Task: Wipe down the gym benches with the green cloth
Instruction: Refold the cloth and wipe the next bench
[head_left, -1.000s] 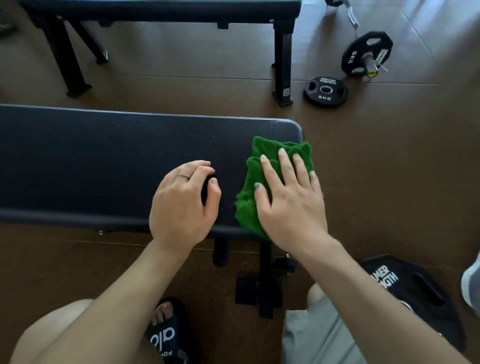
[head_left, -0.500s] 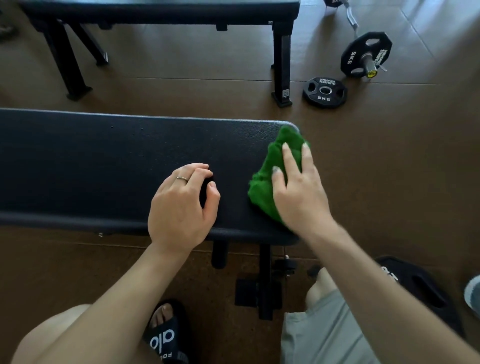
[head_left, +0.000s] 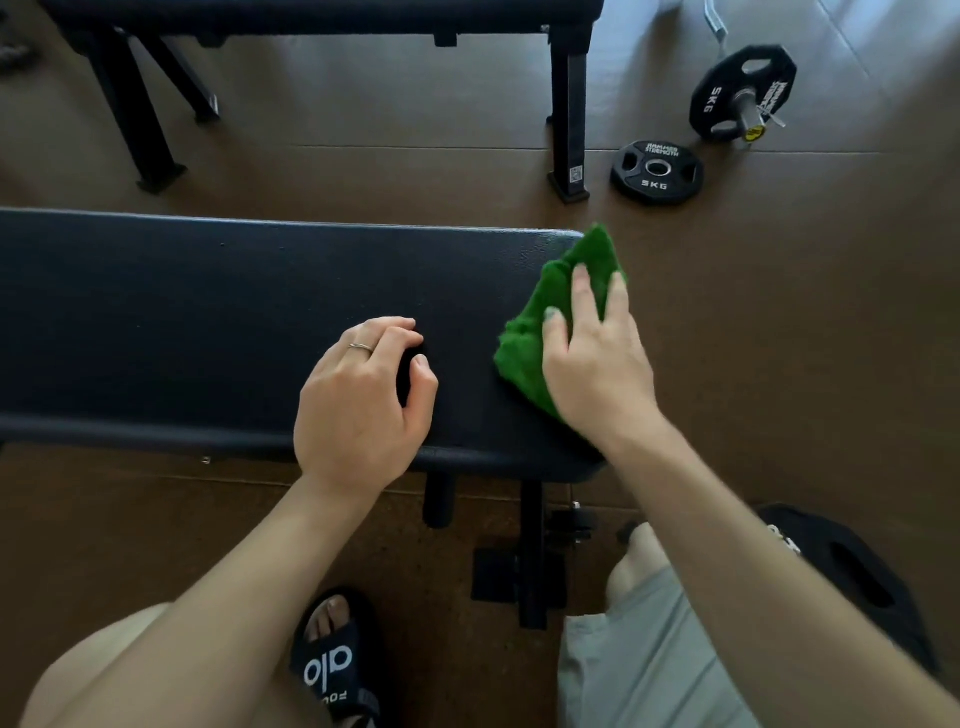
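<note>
A black padded bench (head_left: 182, 322) runs across the view from the left edge to just right of the middle. The green cloth (head_left: 561, 306) lies bunched on its right end, its far tip hanging past the bench's far right corner. My right hand (head_left: 597, 364) presses flat on the cloth with the fingers spread over it. My left hand (head_left: 363, 410) rests on the bench pad to the left of the cloth, fingers loosely curled, holding nothing. A second black bench (head_left: 332, 15) stands beyond, across the top of the view.
Brown floor all around. A 5 kg plate (head_left: 657, 171) lies flat near the far bench's leg (head_left: 569, 114), and another plate on a bar (head_left: 743, 93) stands behind it. A large black plate (head_left: 852, 577) lies at lower right. My sandalled foot (head_left: 332, 660) is under the near bench.
My right hand has slid the cloth away from me along the bench's right end, toward the far corner; the cloth now overhangs that corner. My left hand has stayed in place.
</note>
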